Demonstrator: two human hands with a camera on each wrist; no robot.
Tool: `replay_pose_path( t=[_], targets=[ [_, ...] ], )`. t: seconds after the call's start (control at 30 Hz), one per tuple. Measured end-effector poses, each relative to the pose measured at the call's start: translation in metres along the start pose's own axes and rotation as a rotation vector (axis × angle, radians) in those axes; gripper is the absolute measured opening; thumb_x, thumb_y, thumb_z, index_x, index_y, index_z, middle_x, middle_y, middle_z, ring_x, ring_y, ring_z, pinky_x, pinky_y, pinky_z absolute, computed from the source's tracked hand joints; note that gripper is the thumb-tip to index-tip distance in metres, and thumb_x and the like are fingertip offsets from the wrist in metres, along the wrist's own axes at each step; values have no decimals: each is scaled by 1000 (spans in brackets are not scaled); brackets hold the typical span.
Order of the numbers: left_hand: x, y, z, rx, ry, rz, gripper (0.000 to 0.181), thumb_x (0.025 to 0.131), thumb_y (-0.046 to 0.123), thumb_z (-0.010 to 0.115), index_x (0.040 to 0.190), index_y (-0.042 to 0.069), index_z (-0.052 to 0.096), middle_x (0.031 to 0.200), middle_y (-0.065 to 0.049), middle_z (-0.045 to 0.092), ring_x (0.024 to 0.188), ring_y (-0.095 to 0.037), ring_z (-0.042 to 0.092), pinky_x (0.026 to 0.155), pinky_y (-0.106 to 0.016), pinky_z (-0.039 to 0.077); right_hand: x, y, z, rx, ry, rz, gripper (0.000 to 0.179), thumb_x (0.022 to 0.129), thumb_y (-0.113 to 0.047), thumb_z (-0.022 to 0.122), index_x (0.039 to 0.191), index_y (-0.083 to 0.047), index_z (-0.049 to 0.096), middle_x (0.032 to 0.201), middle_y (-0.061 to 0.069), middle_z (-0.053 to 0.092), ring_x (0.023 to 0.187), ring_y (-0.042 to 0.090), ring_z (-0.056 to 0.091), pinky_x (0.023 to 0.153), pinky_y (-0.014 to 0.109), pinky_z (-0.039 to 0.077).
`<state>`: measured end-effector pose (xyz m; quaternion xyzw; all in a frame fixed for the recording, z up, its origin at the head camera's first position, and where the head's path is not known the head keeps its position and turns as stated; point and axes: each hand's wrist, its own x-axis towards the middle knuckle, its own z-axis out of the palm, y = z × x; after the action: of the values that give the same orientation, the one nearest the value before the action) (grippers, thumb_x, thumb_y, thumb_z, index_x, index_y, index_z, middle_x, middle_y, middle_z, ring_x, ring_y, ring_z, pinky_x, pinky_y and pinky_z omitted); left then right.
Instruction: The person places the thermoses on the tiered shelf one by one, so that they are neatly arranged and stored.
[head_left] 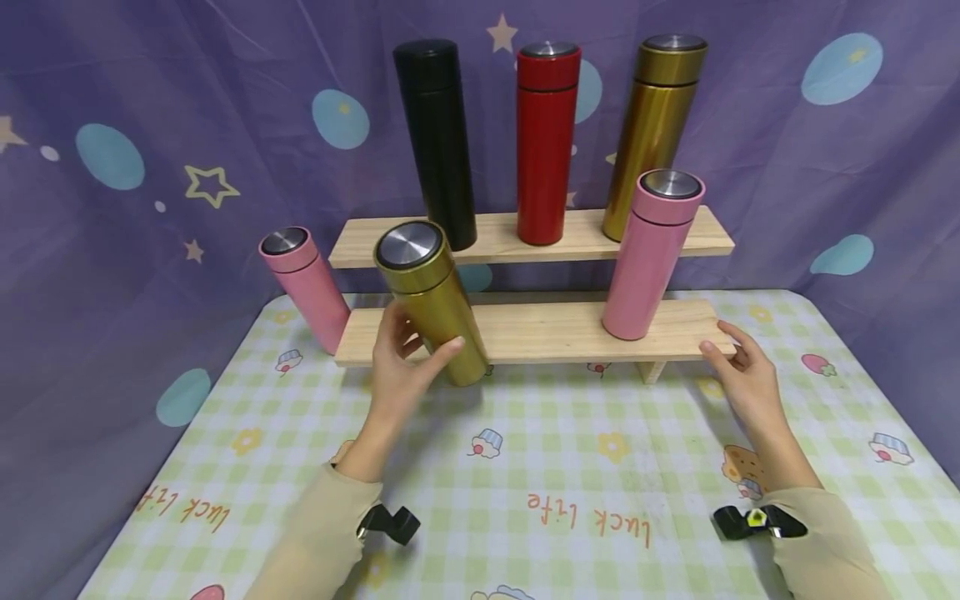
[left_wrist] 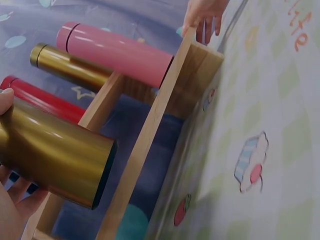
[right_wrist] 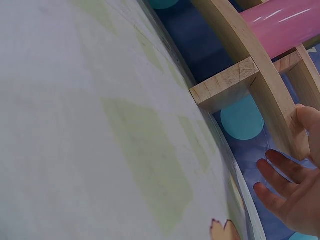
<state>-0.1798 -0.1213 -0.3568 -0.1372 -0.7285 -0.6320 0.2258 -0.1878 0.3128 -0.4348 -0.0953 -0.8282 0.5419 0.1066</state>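
Observation:
My left hand (head_left: 401,358) grips a gold thermos bottle (head_left: 442,325) with a silver lid top, thumb on its near side. The bottle tilts in front of the lower board of a two-tier wooden shelf (head_left: 540,333); in the left wrist view, its dark base (left_wrist: 106,175) hangs free of the board. At the shelf's right end, my right hand (head_left: 750,379) pinches the lower board's corner, the thumb (right_wrist: 306,117) against the wood and the other fingers spread below. A pink thermos bottle (head_left: 651,258) stands on the lower board, near the right hand.
On the upper board stand a black bottle (head_left: 442,150), a red bottle (head_left: 549,150) and another gold bottle (head_left: 652,142). A second pink bottle (head_left: 307,287) is beside the shelf's left end. A checked cloth (head_left: 562,450) covers the table; a purple curtain (head_left: 225,100) hangs behind.

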Motion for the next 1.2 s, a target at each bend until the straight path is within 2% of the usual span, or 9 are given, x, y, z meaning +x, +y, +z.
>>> replay_pose_path(
  t=[0.17, 0.37, 0.57, 0.73, 0.9, 1.2],
  targets=[
    [3, 3, 14, 3, -16, 25, 75, 76, 4, 84, 141, 6, 46, 130, -11, 56, 112, -23, 58, 93, -41, 48, 0, 1, 0, -2, 0, 0, 70, 98, -45, 56, 156, -15, 31, 143, 31, 44, 91, -10, 48, 73, 7, 43],
    [7, 6, 29, -16, -21, 33, 77, 75, 5, 86, 141, 9, 47, 127, -11, 56, 110, -23, 58, 92, -44, 48, 0, 2, 0, -8, 1, -2, 70, 99, -45, 56, 156, -15, 31, 142, 30, 46, 91, -10, 49, 73, 7, 43],
    [12, 6, 42, -58, -64, 10, 74, 78, 10, 85, 141, 12, 45, 124, -12, 55, 112, -25, 56, 94, -45, 47, 0, 2, 0, -11, 3, -4, 70, 99, -45, 56, 156, -15, 32, 139, 30, 47, 90, -9, 51, 73, 8, 44],
    [15, 5, 51, -63, -98, -21, 74, 79, 14, 85, 141, 16, 43, 125, -10, 54, 113, -24, 55, 95, -45, 47, 0, 2, 1, -12, 1, -4, 70, 98, -45, 57, 156, -15, 31, 139, 29, 48, 90, -9, 51, 72, 8, 44],
    [19, 6, 60, -57, -129, -21, 76, 79, 16, 85, 141, 19, 42, 124, -7, 53, 112, -23, 56, 94, -44, 48, 1, 1, 1, -12, 3, -14, 70, 98, -45, 57, 156, -15, 32, 139, 31, 47, 90, -9, 51, 72, 8, 44],
    [30, 8, 75, -39, -154, -36, 77, 79, 18, 85, 142, 17, 42, 124, -8, 53, 111, -23, 55, 94, -42, 49, -1, 0, 0, -22, -10, 1, 71, 98, -48, 55, 157, -16, 30, 140, 32, 47, 91, -9, 49, 72, 7, 43]
  ],
)
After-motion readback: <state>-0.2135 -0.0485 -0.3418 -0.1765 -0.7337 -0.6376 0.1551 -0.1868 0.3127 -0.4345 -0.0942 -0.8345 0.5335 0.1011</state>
